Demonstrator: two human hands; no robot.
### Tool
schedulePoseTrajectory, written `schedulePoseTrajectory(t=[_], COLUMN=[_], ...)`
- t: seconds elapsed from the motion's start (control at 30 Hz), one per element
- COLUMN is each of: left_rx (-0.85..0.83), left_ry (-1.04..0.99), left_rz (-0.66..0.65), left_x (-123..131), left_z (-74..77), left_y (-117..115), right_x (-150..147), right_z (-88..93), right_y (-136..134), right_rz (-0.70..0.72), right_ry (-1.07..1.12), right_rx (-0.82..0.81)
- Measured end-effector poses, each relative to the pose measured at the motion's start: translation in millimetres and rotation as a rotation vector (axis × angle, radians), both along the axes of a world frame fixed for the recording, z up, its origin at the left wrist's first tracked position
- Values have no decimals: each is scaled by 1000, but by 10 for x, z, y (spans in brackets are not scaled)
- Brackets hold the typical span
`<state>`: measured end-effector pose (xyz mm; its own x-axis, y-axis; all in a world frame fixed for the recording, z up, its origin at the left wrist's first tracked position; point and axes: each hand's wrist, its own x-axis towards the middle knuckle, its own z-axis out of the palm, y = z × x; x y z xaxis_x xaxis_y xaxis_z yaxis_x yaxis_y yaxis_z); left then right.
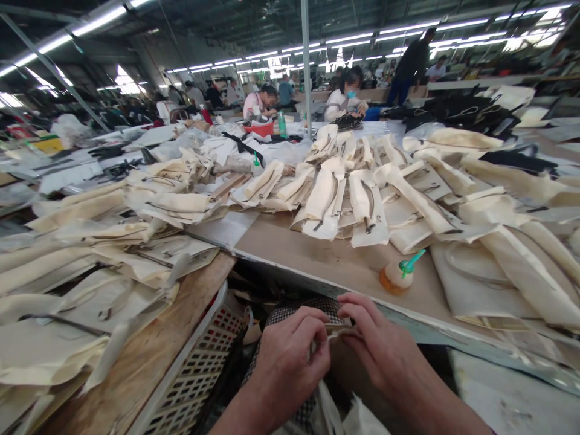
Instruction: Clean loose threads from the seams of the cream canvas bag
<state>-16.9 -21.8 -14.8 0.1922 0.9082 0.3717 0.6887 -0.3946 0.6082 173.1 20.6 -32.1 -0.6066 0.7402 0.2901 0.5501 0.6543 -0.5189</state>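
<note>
A cream fabric piece [336, 330] is held between both hands over the lap, below the table's front edge. My left hand [294, 353] is closed, its thumb and fingers pinched on the fabric. Facing it, my right hand [378, 338] grips the other side of the same piece, fingers bent over its edge. Loose cream cloth [333, 414] hangs down beneath the hands. On the table just beyond stands a small glue bottle [397, 277] with a green nozzle.
Cream fabric pieces with zippers [326, 199] cover much of the table [272, 241]. A wooden board [181, 320] and a white plastic basket [199, 362] stand at the left. Several people work farther back, near a metal pole [306, 72].
</note>
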Motion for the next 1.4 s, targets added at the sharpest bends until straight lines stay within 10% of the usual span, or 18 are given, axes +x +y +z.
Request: schedulePoseTrajectory(t=[0.83,1.4], left_rx=[160,-74], left_ry=[36,-51], left_rz=[36,-75], left_x=[90,30], left_z=[-34,43], left_y=[-76,-53], right_x=[49,27], right_z=[58,51], right_y=[17,62], right_rz=[165,281], right_ry=[117,373], right_rx=[161,-38])
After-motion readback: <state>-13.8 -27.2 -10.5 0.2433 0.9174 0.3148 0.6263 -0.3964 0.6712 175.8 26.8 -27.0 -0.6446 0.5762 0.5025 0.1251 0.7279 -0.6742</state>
